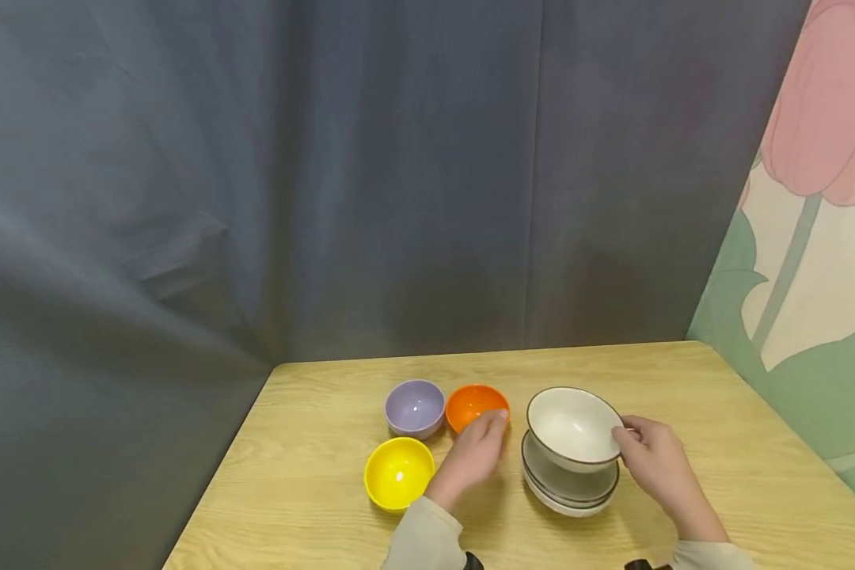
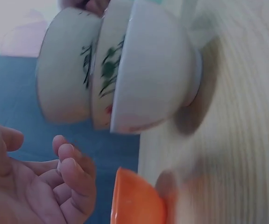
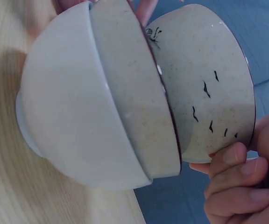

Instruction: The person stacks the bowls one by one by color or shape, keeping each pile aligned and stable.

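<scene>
With thumb and fingers, my right hand (image 1: 655,455) pinches the right rim of a cream bowl (image 1: 573,423) with a dark rim. That bowl is raised and tilted over a stack, where another dark-rimmed bowl (image 3: 130,93) sits inside a plain white bowl (image 3: 69,93). Small dark marks show on the held bowl's outer wall in the right wrist view. My left hand (image 1: 473,455) hovers left of the stack with loosely bent fingers, holding nothing. In the head view it overlaps the front of an orange bowl (image 1: 470,402); the left wrist view shows it apart from that bowl.
A purple bowl (image 1: 415,408) stands left of the orange one, and a yellow bowl (image 1: 397,473) is nearer the front. The wooden table (image 1: 292,459) ends at a dark curtain (image 1: 413,174) behind. A wall with a tulip picture (image 1: 819,237) borders the right.
</scene>
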The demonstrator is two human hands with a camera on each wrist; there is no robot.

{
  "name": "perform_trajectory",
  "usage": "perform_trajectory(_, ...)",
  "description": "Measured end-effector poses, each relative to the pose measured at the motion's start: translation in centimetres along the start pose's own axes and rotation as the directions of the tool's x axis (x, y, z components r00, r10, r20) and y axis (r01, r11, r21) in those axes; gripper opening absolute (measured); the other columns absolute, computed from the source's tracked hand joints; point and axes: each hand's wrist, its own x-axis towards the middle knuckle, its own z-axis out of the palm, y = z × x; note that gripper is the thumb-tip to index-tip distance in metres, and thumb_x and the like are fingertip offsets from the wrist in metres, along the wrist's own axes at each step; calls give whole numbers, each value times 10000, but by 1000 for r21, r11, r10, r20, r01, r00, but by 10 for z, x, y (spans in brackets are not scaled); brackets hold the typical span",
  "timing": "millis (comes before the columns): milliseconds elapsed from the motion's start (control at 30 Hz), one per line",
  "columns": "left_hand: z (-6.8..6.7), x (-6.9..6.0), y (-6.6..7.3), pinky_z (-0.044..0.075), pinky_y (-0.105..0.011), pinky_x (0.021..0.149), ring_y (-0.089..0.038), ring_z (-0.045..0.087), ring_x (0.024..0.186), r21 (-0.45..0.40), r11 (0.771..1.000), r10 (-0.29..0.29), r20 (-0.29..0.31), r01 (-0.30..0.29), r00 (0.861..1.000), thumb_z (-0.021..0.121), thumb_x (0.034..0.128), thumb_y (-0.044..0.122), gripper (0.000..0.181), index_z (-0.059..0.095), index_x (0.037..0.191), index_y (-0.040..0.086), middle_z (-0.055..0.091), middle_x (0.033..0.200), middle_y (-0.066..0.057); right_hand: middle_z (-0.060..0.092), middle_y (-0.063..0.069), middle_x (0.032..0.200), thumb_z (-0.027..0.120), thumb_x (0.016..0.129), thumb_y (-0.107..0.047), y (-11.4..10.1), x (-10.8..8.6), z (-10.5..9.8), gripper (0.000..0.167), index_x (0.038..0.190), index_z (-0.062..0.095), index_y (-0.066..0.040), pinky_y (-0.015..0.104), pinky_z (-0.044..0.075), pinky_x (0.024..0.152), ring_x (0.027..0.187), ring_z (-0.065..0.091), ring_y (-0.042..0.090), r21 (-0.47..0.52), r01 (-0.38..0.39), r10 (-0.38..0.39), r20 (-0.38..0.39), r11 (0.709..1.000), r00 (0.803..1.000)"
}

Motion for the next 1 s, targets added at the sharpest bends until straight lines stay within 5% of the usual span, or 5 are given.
perform_trajectory(67,4,2,4,403,-474,1094,-252,585,1215,18,1000,8,10,-8,1000,293,1061,522,619,575,1391,81,670,1232,-81,566,52,693,400,1014,-134,-3,-1,0,431,1286,543,168,255,397,495,591,477,124,-2,9,-9,-3,1000,1000)
perform_trajectory(400,15,10,19,380,-471,1123,-290,490,1355,127,991,35,100,-48,994,270,1069,514,640,516,1439,53,563,1431,-104,548,44,683,439,1004,-121,-8,0,-3,395,1248,587,152,252,393,490,587,470,124,-18,71,-72,-8,997,997)
perform_trajectory(667,13,11,16,412,-474,1096,-305,525,1317,170,983,50,90,-65,995,283,1080,458,608,524,1416,12,584,1397,-134,666,128,866,453,1018,-107,-11,7,3,386,1253,570,176,262,437,517,651,520,159,-28,101,-100,44,994,994)
perform_trajectory(800,12,5,13,415,-491,1089,-325,534,1304,183,982,29,68,-41,997,296,1084,423,590,539,1397,-16,594,1380,-153,660,109,851,457,1025,-108,-11,6,8,382,1255,567,177,266,437,510,639,516,154,-19,108,-106,86,994,991)
perform_trajectory(1000,21,5,20,510,-448,962,-260,647,1091,261,961,72,76,-90,995,313,1087,362,516,617,1281,-6,687,1170,-129,606,75,768,461,1014,-88,-6,1,0,369,1251,575,171,263,415,483,578,474,141,-55,97,-93,65,994,994)
